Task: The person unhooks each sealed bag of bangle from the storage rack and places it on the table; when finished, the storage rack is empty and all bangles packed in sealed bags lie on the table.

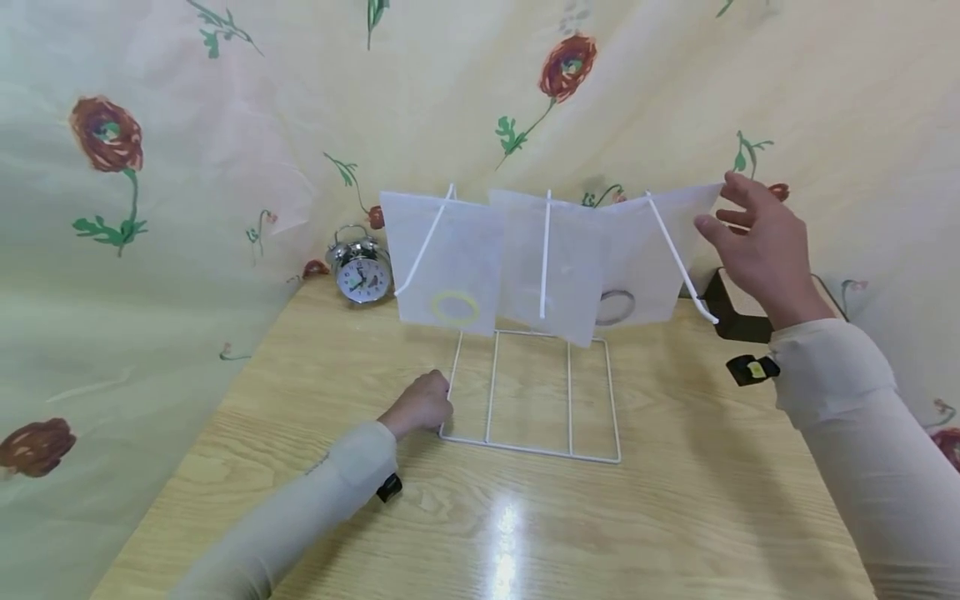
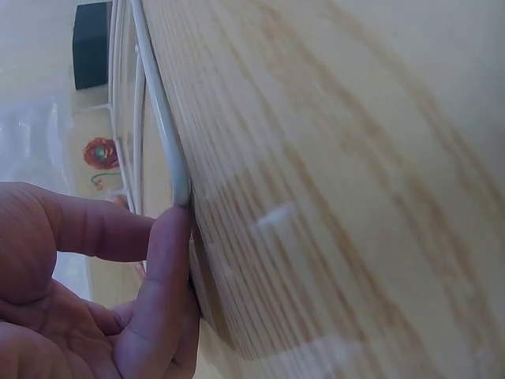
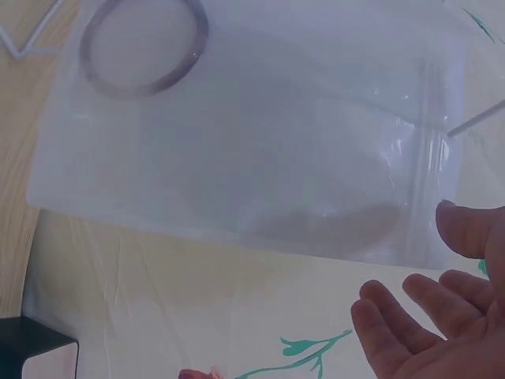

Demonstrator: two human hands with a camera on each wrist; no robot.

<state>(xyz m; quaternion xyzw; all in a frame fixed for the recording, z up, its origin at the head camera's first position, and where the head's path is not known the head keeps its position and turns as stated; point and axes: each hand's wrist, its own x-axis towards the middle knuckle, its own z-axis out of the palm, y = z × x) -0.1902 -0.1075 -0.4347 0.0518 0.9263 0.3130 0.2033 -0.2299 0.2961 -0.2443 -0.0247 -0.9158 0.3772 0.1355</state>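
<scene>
A white wire display rack (image 1: 555, 452) stands on the table, with three frosted zip bags hung from its upper prongs. The left bag (image 1: 450, 250) has a yellow ring at its bottom, and the right bag (image 1: 660, 242) a dark ring (image 3: 144, 91). What the middle bag (image 1: 551, 258) contains is too faint to tell. My left hand (image 1: 423, 402) pinches the rack's base wire (image 2: 167, 126) near its front left corner. Beside the right bag's upper outer corner is my right hand (image 1: 765, 242), fingers spread and apart, thumb close to the bag's edge.
A twin-bell alarm clock (image 1: 362, 271) stands at the table's back left. Behind the right hand is a black box-like object (image 1: 738, 312), partly hidden. The flowered cloth (image 1: 300, 108) hangs close behind the rack, at the back of the wooden table (image 1: 360, 533).
</scene>
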